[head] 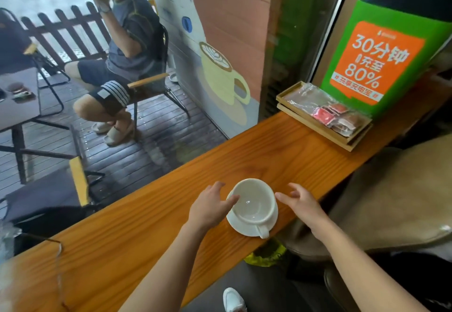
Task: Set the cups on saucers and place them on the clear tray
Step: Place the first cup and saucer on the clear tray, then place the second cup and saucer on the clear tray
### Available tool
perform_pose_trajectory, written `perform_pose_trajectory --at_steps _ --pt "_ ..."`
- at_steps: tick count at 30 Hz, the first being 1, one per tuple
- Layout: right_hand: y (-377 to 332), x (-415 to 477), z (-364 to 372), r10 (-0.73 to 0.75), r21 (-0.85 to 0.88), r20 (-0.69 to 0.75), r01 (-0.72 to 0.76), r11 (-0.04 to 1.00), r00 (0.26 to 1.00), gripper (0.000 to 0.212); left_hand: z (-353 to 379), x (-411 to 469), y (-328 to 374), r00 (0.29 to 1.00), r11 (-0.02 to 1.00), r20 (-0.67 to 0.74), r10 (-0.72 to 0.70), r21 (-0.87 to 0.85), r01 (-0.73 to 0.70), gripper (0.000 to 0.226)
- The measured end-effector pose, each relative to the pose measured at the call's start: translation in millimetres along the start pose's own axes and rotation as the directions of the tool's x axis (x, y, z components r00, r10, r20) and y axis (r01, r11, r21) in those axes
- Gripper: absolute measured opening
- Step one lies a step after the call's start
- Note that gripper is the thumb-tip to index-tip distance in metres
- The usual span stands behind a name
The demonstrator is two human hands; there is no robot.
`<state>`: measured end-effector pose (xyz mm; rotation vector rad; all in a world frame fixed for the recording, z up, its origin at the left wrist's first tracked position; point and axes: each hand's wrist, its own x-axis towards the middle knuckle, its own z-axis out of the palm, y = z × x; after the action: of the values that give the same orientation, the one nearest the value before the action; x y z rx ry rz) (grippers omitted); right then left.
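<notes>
**Cup on saucer, flanked by two open hands**

A white cup (254,201) is seen seated upright on a white saucer (244,229), set on the wooden counter (151,226) near its inner edge. The cup's handle is turned toward the wearer. The cup appears empty.

The left hand (210,207) is held open at the cup's left side, fingers spread; one fingertip is at the rim, though contact cannot be confirmed. The right hand (302,203) is held open just beside the cup's right side, fingers spread and slightly curled, nothing gripped. The cup lies directly between the two hands.

Farther along the counter, well apart, a wooden tray (315,124) of packets is noted beside a green stand (381,64).
</notes>
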<state>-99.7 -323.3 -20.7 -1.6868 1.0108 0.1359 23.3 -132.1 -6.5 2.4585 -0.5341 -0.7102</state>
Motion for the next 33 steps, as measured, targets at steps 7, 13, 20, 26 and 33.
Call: perform_pose_trajectory --at_steps 7,13,20,26,33 --pt "12.6 -0.6 12.4 0.059 0.244 0.126 -0.088 0.966 0.990 0.065 31.9 2.5 -6.4 0.990 0.957 0.078 -0.117 -0.259 0.134 0.060" --pt "19.7 -6.0 17.0 0.043 0.442 0.214 -0.135 0.887 0.976 0.038 34.8 -0.7 -13.4 0.937 0.675 0.259 -0.232 -0.651 0.348 0.078" --pt "27.4 -22.2 34.5 0.015 0.429 0.269 -0.133 0.894 0.963 0.033 25.3 -27.6 -43.3 0.879 0.445 0.407 -0.247 -0.758 0.476 0.058" --pt "25.1 -46.7 65.0 0.011 0.348 0.311 -0.125 0.929 0.950 0.031 9.9 -66.8 -75.5 0.866 0.343 0.423 -0.267 -0.797 0.496 0.049" --pt "-17.1 -72.6 100.9 -0.121 0.313 0.386 -0.007 0.950 0.915 0.032 -28.4 -112.5 -98.7 0.917 0.307 0.243 -0.316 -0.889 0.341 0.062"
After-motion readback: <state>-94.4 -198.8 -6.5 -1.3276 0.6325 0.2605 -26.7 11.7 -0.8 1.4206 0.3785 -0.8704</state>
